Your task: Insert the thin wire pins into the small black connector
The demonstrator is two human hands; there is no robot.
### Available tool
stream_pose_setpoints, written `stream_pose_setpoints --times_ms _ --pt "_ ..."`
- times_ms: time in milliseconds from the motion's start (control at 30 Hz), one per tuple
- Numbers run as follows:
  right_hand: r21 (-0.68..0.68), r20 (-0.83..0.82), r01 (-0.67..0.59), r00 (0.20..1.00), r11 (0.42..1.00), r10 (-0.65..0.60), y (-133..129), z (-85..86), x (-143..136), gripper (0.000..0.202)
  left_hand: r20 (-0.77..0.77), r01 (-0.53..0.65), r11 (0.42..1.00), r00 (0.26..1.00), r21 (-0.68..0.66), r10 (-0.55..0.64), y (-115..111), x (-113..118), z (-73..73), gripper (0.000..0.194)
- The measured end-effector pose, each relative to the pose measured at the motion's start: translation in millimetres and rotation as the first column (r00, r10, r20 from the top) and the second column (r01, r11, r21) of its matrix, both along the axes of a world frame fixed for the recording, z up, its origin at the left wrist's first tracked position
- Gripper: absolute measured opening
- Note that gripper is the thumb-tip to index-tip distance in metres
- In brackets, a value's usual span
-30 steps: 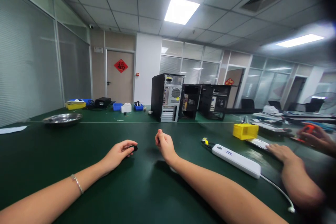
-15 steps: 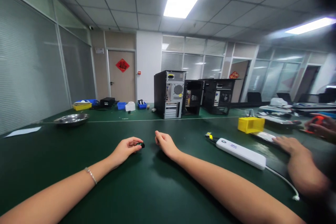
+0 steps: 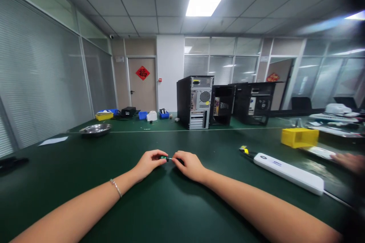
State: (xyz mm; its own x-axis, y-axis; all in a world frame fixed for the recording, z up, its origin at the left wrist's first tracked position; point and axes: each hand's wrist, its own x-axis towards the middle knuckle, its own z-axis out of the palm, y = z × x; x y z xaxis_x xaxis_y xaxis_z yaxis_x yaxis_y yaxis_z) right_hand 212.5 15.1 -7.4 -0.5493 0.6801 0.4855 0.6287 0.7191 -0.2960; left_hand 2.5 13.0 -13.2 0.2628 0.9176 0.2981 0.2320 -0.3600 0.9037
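A: Hands?
B: Nearly together, low over the green tabletop. Left hand pinches a small green-and-black part by thumb and fingertips. Right hand faces it, fingers curled in.

A: Anything between?
B: A thin pale piece, spanning the short gap from the part to the right fingertips. Whether those grip it or merely touch, cannot tell; fingers hide the end.

A: Risks?
B: Slipping, I judge. The left pinch is narrow, so an uneven push or pull could twist the part loose and drop it. The pale piece might bend if the hands go out of line.

A: Surroundings?
B: White power strip to the right, well apart. Yellow bin beyond; a co-worker's hand near it, blurred. A knock from there seems unlikely.
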Motion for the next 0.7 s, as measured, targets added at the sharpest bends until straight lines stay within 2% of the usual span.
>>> stream_pose_setpoints --times_ms 233,433,567,700 --pt "0.028 0.052 -0.003 0.999 1.0 0.001 -0.7 -1.1 -0.2 0.025 0.007 0.002 1.0 1.0 -0.005 -0.002 -1.2 -0.4 -0.1 0.031" --pt "0.036 -0.019 -0.037 0.999 0.999 0.038 1.4 -3.7 1.2 0.024 0.03 0.008 0.998 1.0 -0.065 -0.006 -2.7 0.5 1.7 0.033" --pt "0.038 -0.061 -0.031 0.998 0.999 0.034 3.3 -4.1 1.6 0.023 0.103 0.062 0.992 0.993 -0.109 -0.05 -2.9 -0.7 2.0 0.034" --pt "0.038 -0.061 -0.058 0.996 0.998 0.06 3.7 -4.0 2.2 0.021 0.114 0.086 0.986 0.991 -0.144 -0.07 -3.8 -2.0 2.5 0.033"
